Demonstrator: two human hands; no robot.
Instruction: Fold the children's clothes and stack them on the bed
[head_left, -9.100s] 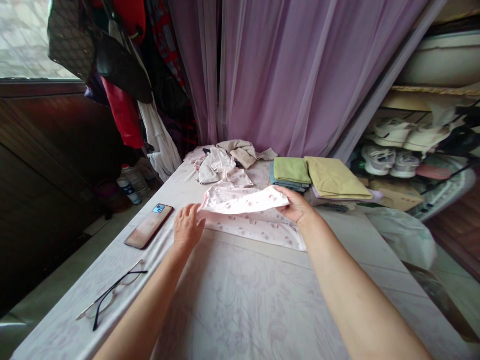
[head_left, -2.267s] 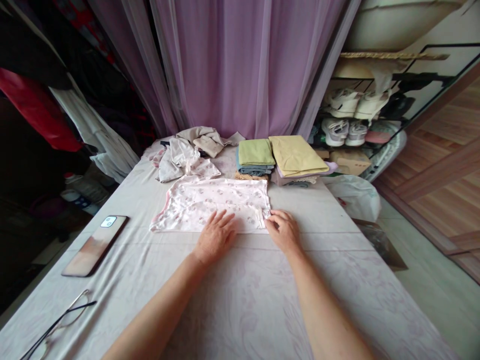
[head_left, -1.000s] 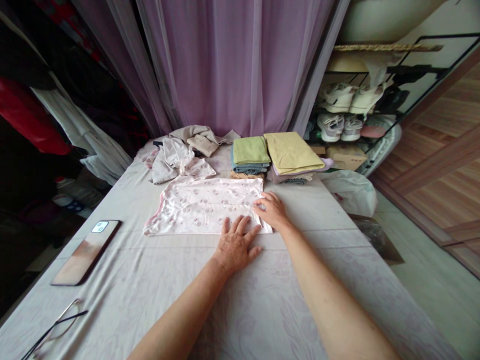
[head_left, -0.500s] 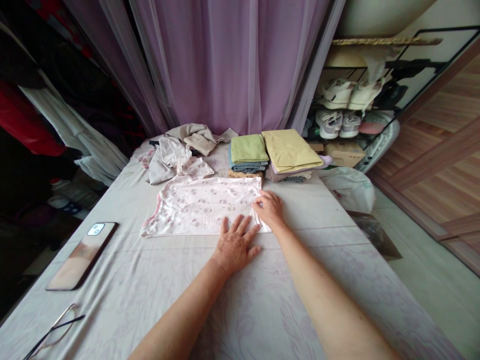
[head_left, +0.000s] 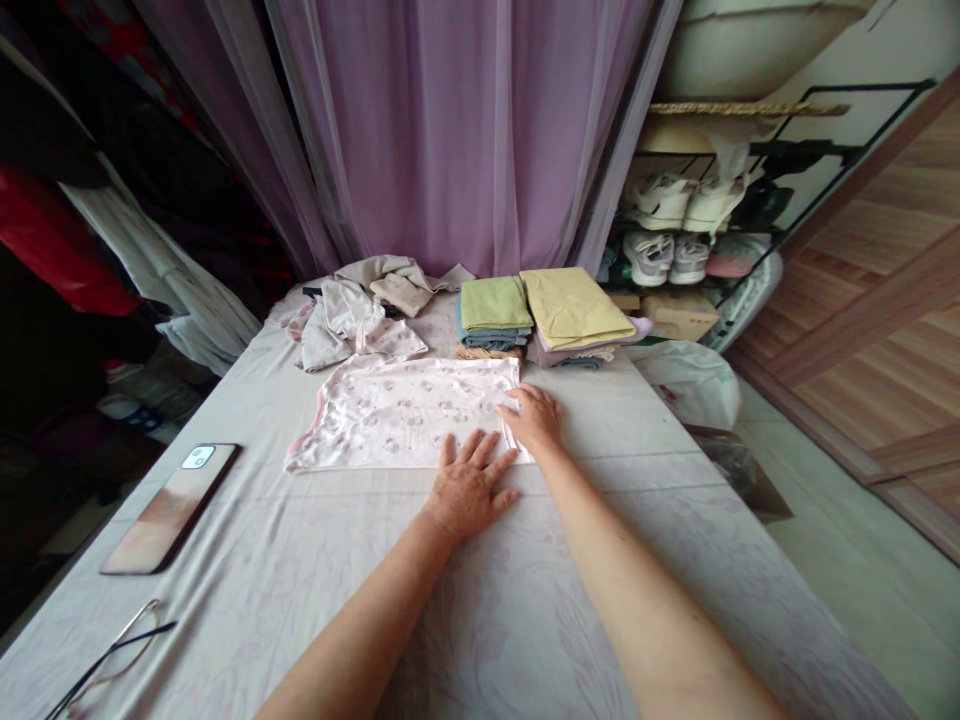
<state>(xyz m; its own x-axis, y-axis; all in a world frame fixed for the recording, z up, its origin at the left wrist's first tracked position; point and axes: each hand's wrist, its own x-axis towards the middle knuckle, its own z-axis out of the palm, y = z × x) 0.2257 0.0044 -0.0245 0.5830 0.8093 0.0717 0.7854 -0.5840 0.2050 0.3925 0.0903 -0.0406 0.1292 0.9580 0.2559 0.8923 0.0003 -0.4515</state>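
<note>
A white child's shirt (head_left: pixel 405 412) with a small printed pattern and pink trim at its left end lies flat, folded lengthwise, on the cloth-covered surface. My left hand (head_left: pixel 469 490) rests palm down at the shirt's near edge, fingers spread and fingertips on the fabric. At the shirt's right end, my right hand (head_left: pixel 535 418) lies over the hem with its fingers stretched out and touching the cloth. Its palm side is hidden.
Rumpled clothes (head_left: pixel 352 315) lie behind the shirt. Folded stacks stand to the right, topped by a green cloth (head_left: pixel 495 303) and a yellow cloth (head_left: pixel 577 305). A phone (head_left: pixel 171 510) and eyeglasses (head_left: pixel 112 655) lie at left. Shoes (head_left: pixel 667 258) sit on a rack.
My right hand's fingers have straightened a little over the hem. My left hand stays in place on the shirt. The view has shifted slightly.
</note>
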